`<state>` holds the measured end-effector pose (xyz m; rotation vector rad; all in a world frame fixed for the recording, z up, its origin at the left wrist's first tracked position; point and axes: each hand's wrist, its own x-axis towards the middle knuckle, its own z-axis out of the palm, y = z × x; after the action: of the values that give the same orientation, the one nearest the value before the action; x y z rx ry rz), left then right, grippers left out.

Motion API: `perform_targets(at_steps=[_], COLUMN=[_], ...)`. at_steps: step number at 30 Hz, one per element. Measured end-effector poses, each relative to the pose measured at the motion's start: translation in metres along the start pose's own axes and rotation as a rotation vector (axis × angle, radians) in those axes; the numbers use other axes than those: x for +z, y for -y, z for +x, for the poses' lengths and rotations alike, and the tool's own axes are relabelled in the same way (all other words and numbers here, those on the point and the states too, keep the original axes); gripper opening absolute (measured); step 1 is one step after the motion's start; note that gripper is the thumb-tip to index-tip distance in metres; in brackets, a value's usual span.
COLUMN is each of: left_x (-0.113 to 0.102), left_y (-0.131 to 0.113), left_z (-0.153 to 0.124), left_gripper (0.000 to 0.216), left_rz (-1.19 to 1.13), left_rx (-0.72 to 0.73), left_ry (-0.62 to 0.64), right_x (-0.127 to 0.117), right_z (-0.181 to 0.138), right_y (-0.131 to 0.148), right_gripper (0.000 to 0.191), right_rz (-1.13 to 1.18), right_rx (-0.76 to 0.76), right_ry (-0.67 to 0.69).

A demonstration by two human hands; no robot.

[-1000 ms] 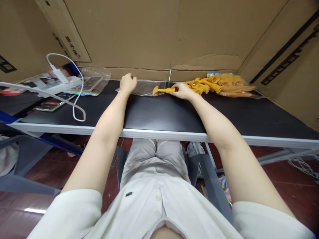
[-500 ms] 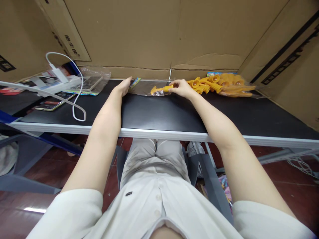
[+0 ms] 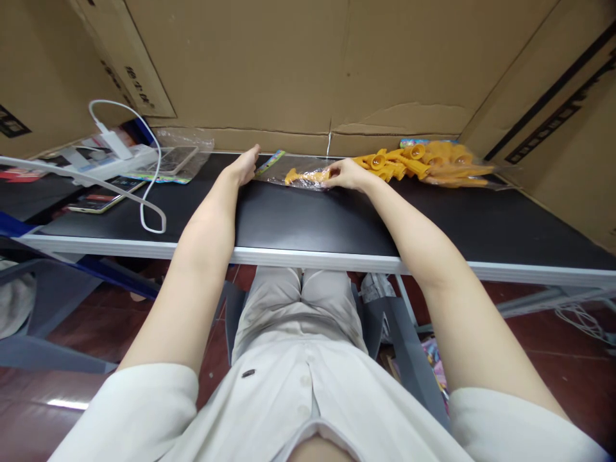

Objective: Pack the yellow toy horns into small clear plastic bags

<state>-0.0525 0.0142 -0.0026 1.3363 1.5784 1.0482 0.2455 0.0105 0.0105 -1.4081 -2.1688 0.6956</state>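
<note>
A clear plastic bag [image 3: 275, 172] with a colourful header strip [image 3: 270, 163] lies flat on the black tabletop between my hands. Inside it shows a yellow plastic toy [image 3: 307, 176], its right end at the bag's right edge. My left hand [image 3: 243, 167] is at the bag's left end, fingers curled against it beside the strip. With thumb and fingers pinched, my right hand [image 3: 346, 174] grips the toy's right end at the bag's edge; the fingertips partly hide that end. Just right of this hand lies a pile of similar yellow toys [image 3: 402, 163].
Clear packaging [image 3: 462, 172] covers the right part of the pile. To the left are a phone [image 3: 103, 197], a white power strip [image 3: 115, 160] with a looping cable [image 3: 156, 186], and a bagged clear case [image 3: 180, 160]. Cardboard walls [image 3: 250, 70] stand behind the table [image 3: 312, 221].
My right hand has moved slightly left, and the yellow toy sits further left in the bag. The header strip has shifted right, and my left fingers are more curled.
</note>
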Motion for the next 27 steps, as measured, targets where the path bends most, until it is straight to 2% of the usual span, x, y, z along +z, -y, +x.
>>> perform_targets(at_steps=[5,9,15,19,23,27], left_x=[-0.001,-0.001,0.001,0.000,0.001,0.003], left_y=[0.002,0.000,-0.002,-0.002,-0.003,-0.007], left_z=[0.004,0.003,0.002,0.001,-0.005,-0.013], left_gripper=[0.071,0.072,0.069,0.085,0.094,0.084], left_rz=[-0.038,-0.036,0.034,0.049,0.085,0.092], left_rx=[0.010,0.052,0.085,0.103,0.074,0.057], left_ry=[-0.030,-0.025,-0.067,-0.134,-0.122,-0.094], right_x=[-0.003,-0.007,-0.006,-0.005,-0.003,0.006], right_z=[0.000,0.009,0.039,0.055,0.058,0.053], right_y=[0.007,0.010,-0.001,0.000,0.012,0.021], right_gripper=[0.019,0.024,0.035,0.026,0.016,0.025], right_rz=[-0.175,-0.209,-0.036,0.015,0.047,0.238], right_rx=[-0.020,-0.015,0.012,0.044,0.110,0.107], right_ry=[0.008,-0.042,-0.043,-0.048,-0.081,-0.030])
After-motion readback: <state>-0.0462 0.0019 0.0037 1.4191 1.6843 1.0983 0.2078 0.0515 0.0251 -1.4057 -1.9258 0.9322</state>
